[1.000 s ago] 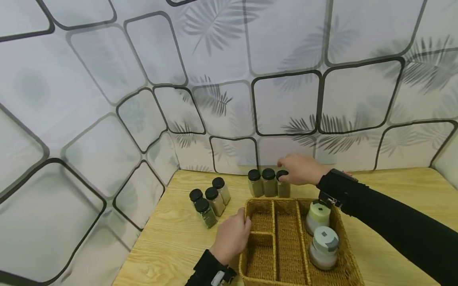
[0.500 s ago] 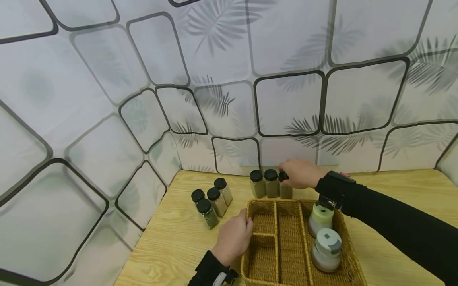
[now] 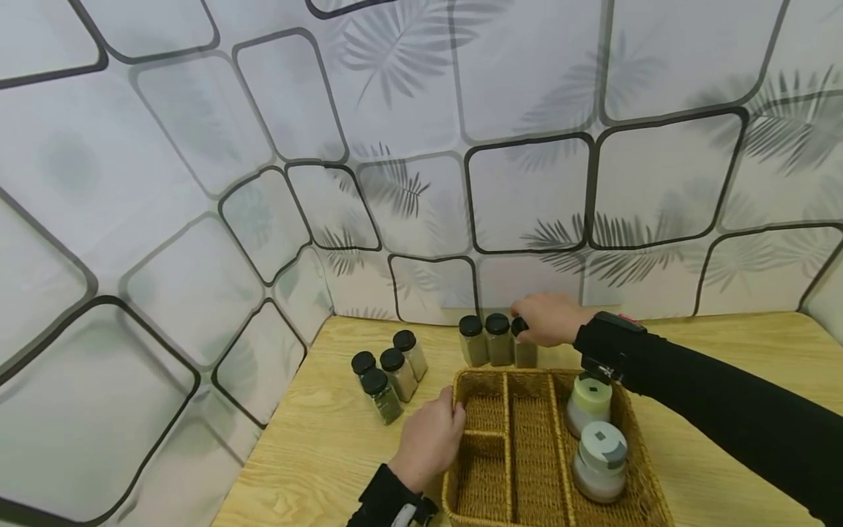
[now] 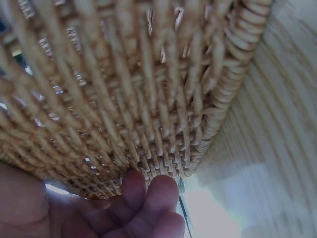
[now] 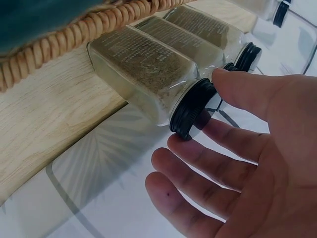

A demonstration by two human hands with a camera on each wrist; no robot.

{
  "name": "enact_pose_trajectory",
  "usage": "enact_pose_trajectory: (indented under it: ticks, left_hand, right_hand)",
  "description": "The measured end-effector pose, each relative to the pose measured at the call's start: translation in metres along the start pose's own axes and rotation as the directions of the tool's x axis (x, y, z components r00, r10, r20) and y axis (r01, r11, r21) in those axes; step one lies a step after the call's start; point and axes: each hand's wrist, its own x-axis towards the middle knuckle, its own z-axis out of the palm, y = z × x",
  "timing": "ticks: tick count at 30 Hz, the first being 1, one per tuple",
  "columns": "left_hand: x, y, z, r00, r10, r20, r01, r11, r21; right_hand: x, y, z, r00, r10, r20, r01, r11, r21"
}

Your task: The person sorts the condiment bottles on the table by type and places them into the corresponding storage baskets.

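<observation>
My right hand point(image 3: 553, 320) pinches the black lid point(image 5: 190, 106) of a square spice jar point(image 3: 525, 354) by the back wall. In the right wrist view its thumb and first fingers lie on either side of the lid, and the other fingers are spread. Brownish powder fills this jar. Two similar spice jars point(image 3: 485, 345) stand beside it on the left. My left hand point(image 3: 428, 443) grips the left rim of a divided wicker basket point(image 3: 556, 439); its fingers touch the woven side in the left wrist view. The basket's right section holds a yellow-lidded jar point(image 3: 589, 402) and a pale-blue-lidded jar point(image 3: 601, 465).
Several black-lidded spice jars point(image 3: 398, 373) are grouped on the wooden table point(image 3: 309, 439), left of the basket. Patterned cloth walls point(image 3: 527, 190) close off the back and the left. The right forearm point(image 3: 711, 395) reaches across beyond the basket's right side.
The right hand's fingers have closed around the lid of the rightmost spice jar at the back. My left hand stays on the basket rim; the view shifts slightly.
</observation>
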Motion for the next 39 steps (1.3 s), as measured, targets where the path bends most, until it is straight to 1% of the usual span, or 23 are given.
enact_pose_trajectory:
  ticks: [7, 14, 17, 20, 24, 27, 33, 39]
  left_hand:
    - [-0.001, -0.001, 0.001, 1.0, 0.008, -0.012, -0.008, 1.0, 0.0]
    - [0.0, -0.001, 0.0, 1.0, 0.003, 0.024, -0.003, 1.0, -0.023]
    - [0.0, 0.0, -0.001, 1.0, 0.003, 0.029, -0.002, 1.0, -0.025]
    - [0.0, 0.0, -0.001, 1.0, 0.004, 0.021, -0.004, 1.0, -0.02]
    - [-0.001, 0.001, -0.001, 1.0, 0.012, -0.011, -0.012, 1.0, 0.006]
    - [-0.002, 0.001, -0.001, 1.0, 0.01, -0.022, -0.01, 1.0, 0.013]
    - [-0.001, 0.001, 0.0, 1.0, 0.01, -0.024, -0.009, 1.0, 0.013]
    - [-0.002, 0.001, 0.0, 1.0, 0.008, -0.024, -0.008, 1.0, 0.013]
  right_hand:
    - [0.005, 0.003, 0.004, 1.0, -0.008, 0.014, 0.007, 0.999, 0.038]
    - [0.009, 0.006, 0.006, 1.0, -0.017, 0.019, 0.016, 0.998, 0.057]
    - [0.009, 0.006, 0.005, 0.999, -0.014, 0.031, 0.012, 0.998, 0.065]
    - [0.009, 0.006, 0.005, 0.999, -0.019, 0.036, 0.017, 0.998, 0.064]
    - [0.008, 0.006, 0.005, 0.999, -0.024, 0.028, 0.022, 0.998, 0.061]
    - [0.006, 0.006, 0.005, 0.999, -0.027, 0.023, 0.025, 0.998, 0.062]
    - [0.003, 0.006, -0.001, 0.999, -0.037, 0.02, 0.035, 0.996, 0.083]
    - [-0.002, 0.004, -0.008, 0.998, -0.046, -0.032, 0.049, 0.994, 0.099]
